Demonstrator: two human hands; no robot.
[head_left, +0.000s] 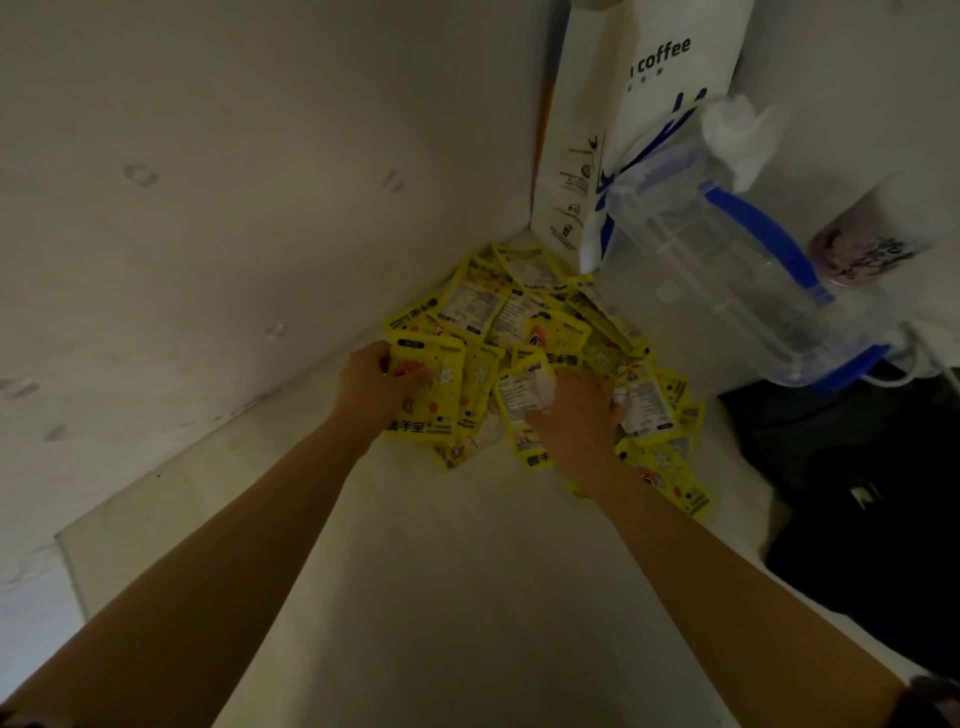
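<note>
Pile of yellow hand-warmer packets (550, 322) sits mid-frame, pushed into the wall corner on the white surface (467, 571). Left hand (371, 387) grips a packet at the pile's left edge; right hand (576, 421) curls round packets at the pile's lower right. Looks like a gathering step: sweep both hands inward, keep strays together, avoid bumping the clear blue-handled pitcher (727, 270) just right of the pile.
</note>
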